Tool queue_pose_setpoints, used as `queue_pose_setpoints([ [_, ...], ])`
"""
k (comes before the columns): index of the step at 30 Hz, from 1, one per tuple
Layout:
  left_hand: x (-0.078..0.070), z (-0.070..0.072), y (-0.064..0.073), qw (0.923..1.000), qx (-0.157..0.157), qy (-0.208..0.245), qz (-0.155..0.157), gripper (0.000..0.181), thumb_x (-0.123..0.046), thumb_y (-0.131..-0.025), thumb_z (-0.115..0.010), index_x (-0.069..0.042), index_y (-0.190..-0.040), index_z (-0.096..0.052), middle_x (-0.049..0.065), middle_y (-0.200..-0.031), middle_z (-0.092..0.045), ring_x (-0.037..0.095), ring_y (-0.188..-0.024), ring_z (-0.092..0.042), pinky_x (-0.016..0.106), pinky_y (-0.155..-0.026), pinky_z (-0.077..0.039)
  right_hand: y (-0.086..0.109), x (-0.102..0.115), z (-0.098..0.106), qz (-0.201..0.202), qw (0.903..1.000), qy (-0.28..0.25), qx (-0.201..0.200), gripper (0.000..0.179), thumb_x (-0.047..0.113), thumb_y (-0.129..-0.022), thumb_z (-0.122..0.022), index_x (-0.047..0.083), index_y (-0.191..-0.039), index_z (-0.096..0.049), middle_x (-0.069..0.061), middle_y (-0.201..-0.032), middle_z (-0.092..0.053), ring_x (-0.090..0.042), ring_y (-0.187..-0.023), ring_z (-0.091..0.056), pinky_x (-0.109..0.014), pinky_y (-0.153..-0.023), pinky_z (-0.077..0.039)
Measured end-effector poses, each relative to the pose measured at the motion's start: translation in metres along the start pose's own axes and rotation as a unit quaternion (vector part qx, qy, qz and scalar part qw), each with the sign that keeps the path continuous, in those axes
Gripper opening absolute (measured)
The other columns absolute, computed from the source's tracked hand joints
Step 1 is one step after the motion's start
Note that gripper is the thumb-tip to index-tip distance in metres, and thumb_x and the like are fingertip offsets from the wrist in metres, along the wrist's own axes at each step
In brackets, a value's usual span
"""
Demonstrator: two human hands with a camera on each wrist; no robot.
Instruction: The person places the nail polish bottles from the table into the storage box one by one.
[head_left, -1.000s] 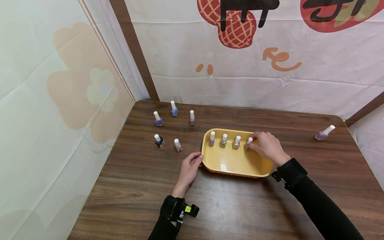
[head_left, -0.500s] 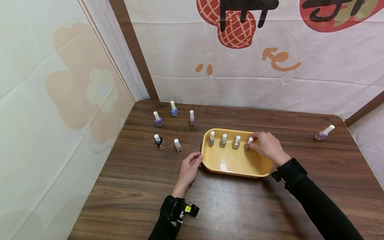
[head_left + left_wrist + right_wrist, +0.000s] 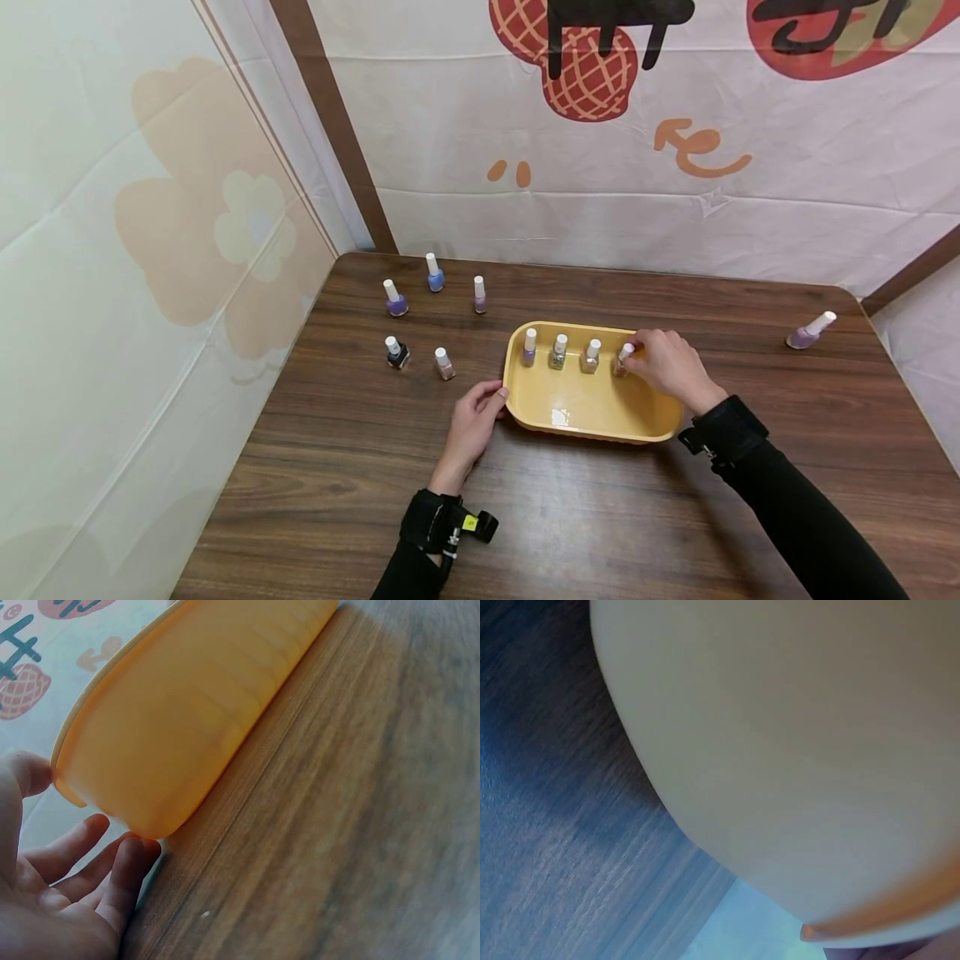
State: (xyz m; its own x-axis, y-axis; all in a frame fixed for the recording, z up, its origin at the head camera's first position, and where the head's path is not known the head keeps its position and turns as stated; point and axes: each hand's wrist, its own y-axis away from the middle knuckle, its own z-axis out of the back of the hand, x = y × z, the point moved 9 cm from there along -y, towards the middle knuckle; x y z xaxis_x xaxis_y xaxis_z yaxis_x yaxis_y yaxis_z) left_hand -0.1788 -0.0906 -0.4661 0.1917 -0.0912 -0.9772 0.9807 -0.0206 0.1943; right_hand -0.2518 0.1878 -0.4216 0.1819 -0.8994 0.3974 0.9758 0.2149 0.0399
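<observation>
Seen from the head, a brown wood-grain table (image 3: 570, 517) lay under both hands, with a printed cloth (image 3: 600, 225) hanging beyond them and a flowered sheet (image 3: 150, 375) off to the left. A yellow tray (image 3: 600, 410) sat between the hands. The left hand (image 3: 472, 423) gripped its left end; inside it, the right hand (image 3: 667, 362) pinched a small bottle (image 3: 622, 360), which the fingers partly hid. Left of this stood a row of three bottles (image 3: 558, 353). Beyond the left hand were five bottles (image 3: 396, 297), and well right of the right hand, a lone bottle (image 3: 806, 335).

The left wrist view alone showed the tray's ribbed outer wall, the left thumb (image 3: 31, 774) at the rim and fingertips (image 3: 135, 855) low against the end.

In the right wrist view a blurred, pale surface (image 3: 780, 750) filled most of the frame, too close to make out; the right hand's grip could not be told there.
</observation>
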Motion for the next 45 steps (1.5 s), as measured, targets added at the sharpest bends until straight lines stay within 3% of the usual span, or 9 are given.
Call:
queue_pose_setpoints([
  [8,-0.001,0.0,0.0,1.0,0.001,-0.003,0.001,0.035,-0.019,-0.097,-0.056,0.004,-0.123,-0.06,0.021,-0.123,-0.062,0.026,-0.104,-0.065,0.045,-0.089,-0.054,0.001,0.0,0.0,-0.004,0.9999,-0.008,0.007,0.025,0.02,-0.087,-0.066,-0.001,-0.1,-0.067,-0.018,-0.097,-0.07,-0.022,-0.07,-0.058,-0.029,-0.058,-0.04],
  [21,-0.001,-0.001,0.0,1.0,-0.001,0.0,-0.001,0.034,-0.018,-0.097,-0.057,0.005,-0.121,-0.06,0.022,-0.121,-0.062,0.027,-0.104,-0.065,0.046,-0.089,-0.053,0.004,0.001,0.004,-0.007,0.9994,-0.027,0.021,0.032,0.022,-0.087,-0.067,-0.003,-0.108,-0.067,-0.019,-0.103,-0.071,-0.029,-0.085,-0.064,-0.032,-0.065,-0.046],
  [28,0.0,-0.001,-0.001,1.0,-0.001,0.001,-0.002,0.034,-0.018,-0.097,-0.057,0.005,-0.122,-0.06,0.022,-0.122,-0.062,0.027,-0.105,-0.065,0.045,-0.089,-0.054,0.009,0.003,0.024,-0.015,0.9981,-0.048,0.037,0.043,0.029,-0.089,-0.066,-0.001,-0.118,-0.061,-0.022,-0.116,-0.067,-0.038,-0.107,-0.062,-0.049,-0.085,-0.05],
  [32,0.0,-0.001,-0.001,1.0,-0.002,0.001,-0.001,0.034,-0.018,-0.097,-0.057,0.005,-0.122,-0.06,0.022,-0.123,-0.062,0.025,-0.104,-0.065,0.043,-0.088,-0.054,0.012,0.002,0.04,-0.014,0.9978,-0.055,0.036,0.046,0.033,-0.091,-0.065,-0.002,-0.121,-0.06,-0.024,-0.118,-0.065,-0.038,-0.105,-0.062,-0.049,-0.084,-0.049],
  [35,0.0,-0.001,-0.002,1.0,-0.002,0.003,0.0,0.034,-0.018,-0.097,-0.057,0.005,-0.122,-0.06,0.022,-0.123,-0.062,0.025,-0.104,-0.065,0.041,-0.087,-0.055,0.015,-0.004,0.054,-0.019,0.9975,-0.068,0.004,0.045,0.037,-0.092,-0.063,-0.001,-0.118,-0.062,-0.023,-0.113,-0.066,-0.035,-0.097,-0.064,-0.047,-0.079,-0.05],
  [38,0.001,-0.001,-0.002,1.0,-0.004,0.003,0.001,0.035,-0.018,-0.097,-0.057,0.005,-0.122,-0.06,0.022,-0.122,-0.062,0.027,-0.104,-0.065,0.04,-0.087,-0.055,0.018,-0.019,0.071,-0.027,0.9942,-0.078,-0.069,0.041,0.038,-0.094,-0.06,0.001,-0.112,-0.065,-0.021,-0.106,-0.068,-0.032,-0.089,-0.065,-0.045,-0.074,-0.05],
  [44,0.002,-0.001,-0.002,1.0,-0.006,0.005,0.002,0.035,-0.017,-0.097,-0.057,0.006,-0.122,-0.059,0.023,-0.122,-0.061,0.031,-0.105,-0.064,0.04,-0.087,-0.055,0.027,-0.07,0.087,-0.082,0.9722,-0.096,-0.197,0.033,0.029,-0.096,-0.056,-0.001,-0.108,-0.066,-0.025,-0.101,-0.068,-0.037,-0.087,-0.062,-0.036,-0.069,-0.042],
  [45,0.006,0.0,-0.005,1.0,-0.007,0.007,0.0,0.035,-0.018,-0.097,-0.057,0.006,-0.122,-0.06,0.023,-0.121,-0.062,0.029,-0.104,-0.065,0.038,-0.086,-0.055,0.029,-0.081,0.088,-0.098,0.9678,-0.098,-0.21,0.033,0.029,-0.096,-0.056,-0.001,-0.108,-0.066,-0.025,-0.101,-0.068,-0.031,-0.083,-0.062,-0.033,-0.067,-0.041],
])
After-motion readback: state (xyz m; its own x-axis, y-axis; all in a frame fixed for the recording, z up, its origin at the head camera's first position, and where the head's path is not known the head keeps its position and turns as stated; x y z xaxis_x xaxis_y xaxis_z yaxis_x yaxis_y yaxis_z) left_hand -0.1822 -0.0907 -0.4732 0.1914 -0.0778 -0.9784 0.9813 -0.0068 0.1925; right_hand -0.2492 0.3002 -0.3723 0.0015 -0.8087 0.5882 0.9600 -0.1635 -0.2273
